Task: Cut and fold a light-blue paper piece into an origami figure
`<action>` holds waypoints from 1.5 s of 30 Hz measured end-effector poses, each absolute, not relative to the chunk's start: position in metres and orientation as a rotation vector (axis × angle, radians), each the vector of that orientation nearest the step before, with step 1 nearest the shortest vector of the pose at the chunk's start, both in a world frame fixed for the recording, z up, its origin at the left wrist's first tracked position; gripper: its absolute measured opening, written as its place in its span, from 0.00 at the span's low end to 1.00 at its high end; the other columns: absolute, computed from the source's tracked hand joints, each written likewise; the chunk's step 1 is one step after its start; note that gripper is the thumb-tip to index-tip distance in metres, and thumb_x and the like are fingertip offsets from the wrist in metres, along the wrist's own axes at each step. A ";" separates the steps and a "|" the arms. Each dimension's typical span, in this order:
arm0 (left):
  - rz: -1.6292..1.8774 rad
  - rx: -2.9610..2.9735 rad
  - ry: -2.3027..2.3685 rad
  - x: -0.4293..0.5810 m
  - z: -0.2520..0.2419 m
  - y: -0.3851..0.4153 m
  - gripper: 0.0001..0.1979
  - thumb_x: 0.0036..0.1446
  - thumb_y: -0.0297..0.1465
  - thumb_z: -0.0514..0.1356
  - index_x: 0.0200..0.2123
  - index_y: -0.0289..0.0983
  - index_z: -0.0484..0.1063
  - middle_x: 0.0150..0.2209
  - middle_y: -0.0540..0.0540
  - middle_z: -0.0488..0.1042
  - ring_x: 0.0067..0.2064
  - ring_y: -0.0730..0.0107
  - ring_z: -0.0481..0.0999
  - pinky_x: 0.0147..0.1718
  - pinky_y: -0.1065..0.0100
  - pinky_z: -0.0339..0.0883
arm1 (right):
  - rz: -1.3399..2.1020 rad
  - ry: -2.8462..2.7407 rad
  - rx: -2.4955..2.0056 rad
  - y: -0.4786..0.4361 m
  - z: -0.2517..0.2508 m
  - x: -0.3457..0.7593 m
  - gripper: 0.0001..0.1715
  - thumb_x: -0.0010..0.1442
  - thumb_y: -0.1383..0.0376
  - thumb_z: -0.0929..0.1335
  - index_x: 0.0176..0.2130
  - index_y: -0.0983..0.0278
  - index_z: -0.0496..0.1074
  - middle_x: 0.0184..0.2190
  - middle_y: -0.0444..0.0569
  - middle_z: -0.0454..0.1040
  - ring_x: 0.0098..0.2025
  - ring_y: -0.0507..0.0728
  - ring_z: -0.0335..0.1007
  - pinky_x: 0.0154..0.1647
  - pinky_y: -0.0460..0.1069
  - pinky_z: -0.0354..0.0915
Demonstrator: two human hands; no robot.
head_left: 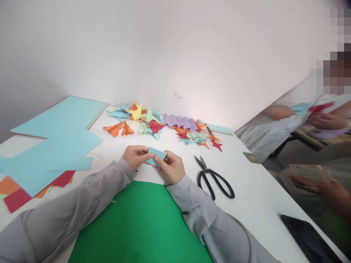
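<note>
Near the middle of the bench, just past the far edge of a green sheet: a small folded blue paper, tilted a little, pinched from both ends. Hard to tell whether lifted clear of the surface or touching it.

At its left end, the left hand, grip closed on the paper, thumb above and fingers curled beneath. At its right end, the right hand, grip likewise pinching the paper, fingertips pressed onto its upper face. Both in grey sleeves, forearms lying over the green sheet and reaching back to the near edge.

Right of the right hand, near but not touching: black scissors, flat on the bench, blades a little parted at the tips and pointing toward the far edge, loops toward the near edge.

Along the far edge, against the white wall: a pile of folded paper figures in orange, yellow, red, green and blue, with a purple pleated strip lying among them.

At the far left corner and along the left edge: large light-blue sheets, overlapping, some cut at angles. Under their near side, red and orange sheets poking out.

At the near right corner: a dark tablet, flat, screen black.

Beyond the right edge, well apart from the grey sleeves: another person's hands, holding blue and red bits of paper. Lower down, a further hand, blurred, over something pale.
</note>
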State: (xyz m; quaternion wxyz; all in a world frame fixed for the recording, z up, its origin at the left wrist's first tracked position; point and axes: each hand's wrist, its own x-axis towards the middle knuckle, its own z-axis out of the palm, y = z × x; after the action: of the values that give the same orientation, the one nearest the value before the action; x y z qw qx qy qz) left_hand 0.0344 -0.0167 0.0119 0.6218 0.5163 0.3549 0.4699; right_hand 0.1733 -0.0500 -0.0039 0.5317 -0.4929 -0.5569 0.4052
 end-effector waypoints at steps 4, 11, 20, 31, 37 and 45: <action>1.041 1.214 0.825 0.036 0.013 -0.020 0.12 0.29 0.33 0.69 0.22 0.33 0.76 0.19 0.48 0.75 0.22 0.72 0.71 0.23 0.70 0.67 | 0.928 -1.284 -1.146 -0.049 -0.002 0.174 0.15 0.46 0.55 0.69 0.27 0.64 0.67 0.19 0.41 0.66 0.20 0.49 0.59 0.19 0.45 0.57; 1.074 1.266 0.821 0.039 0.015 -0.024 0.11 0.28 0.31 0.69 0.20 0.33 0.76 0.19 0.49 0.74 0.22 0.73 0.70 0.23 0.71 0.66 | 0.893 -1.314 -1.137 -0.050 -0.005 0.174 0.13 0.48 0.56 0.68 0.25 0.64 0.68 0.18 0.41 0.64 0.19 0.48 0.57 0.18 0.44 0.56; 1.101 1.417 0.820 0.038 0.006 -0.023 0.07 0.36 0.31 0.65 0.21 0.33 0.76 0.20 0.47 0.73 0.23 0.73 0.69 0.21 0.71 0.66 | 0.868 -1.317 -1.121 -0.050 -0.002 0.173 0.12 0.47 0.57 0.69 0.27 0.63 0.68 0.20 0.42 0.68 0.22 0.50 0.62 0.19 0.45 0.59; 1.191 1.409 0.873 0.036 0.010 -0.022 0.07 0.34 0.33 0.66 0.19 0.34 0.76 0.19 0.47 0.72 0.22 0.73 0.68 0.17 0.73 0.62 | 0.967 -1.220 -1.068 -0.047 -0.001 0.174 0.13 0.44 0.56 0.71 0.25 0.63 0.71 0.21 0.43 0.71 0.24 0.51 0.64 0.25 0.47 0.62; 1.217 1.431 0.854 0.037 0.010 -0.021 0.05 0.33 0.31 0.66 0.18 0.35 0.76 0.19 0.47 0.72 0.22 0.73 0.68 0.18 0.72 0.61 | 0.967 -1.272 -1.045 -0.047 -0.001 0.175 0.13 0.42 0.55 0.72 0.24 0.63 0.72 0.22 0.45 0.72 0.25 0.52 0.65 0.26 0.48 0.63; 1.209 1.379 0.828 0.037 0.012 -0.021 0.06 0.33 0.32 0.67 0.18 0.35 0.76 0.20 0.47 0.73 0.23 0.73 0.69 0.18 0.72 0.60 | 1.033 -1.222 -0.983 -0.046 -0.001 0.175 0.11 0.43 0.57 0.72 0.24 0.62 0.73 0.22 0.44 0.71 0.24 0.51 0.64 0.24 0.46 0.62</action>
State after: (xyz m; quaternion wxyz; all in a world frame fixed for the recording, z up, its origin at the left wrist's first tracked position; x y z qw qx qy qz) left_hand 0.0369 -0.0215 0.0116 0.5352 0.5791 0.3475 0.5075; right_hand 0.1751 -0.0464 -0.0007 0.5906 -0.4225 -0.5250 0.4440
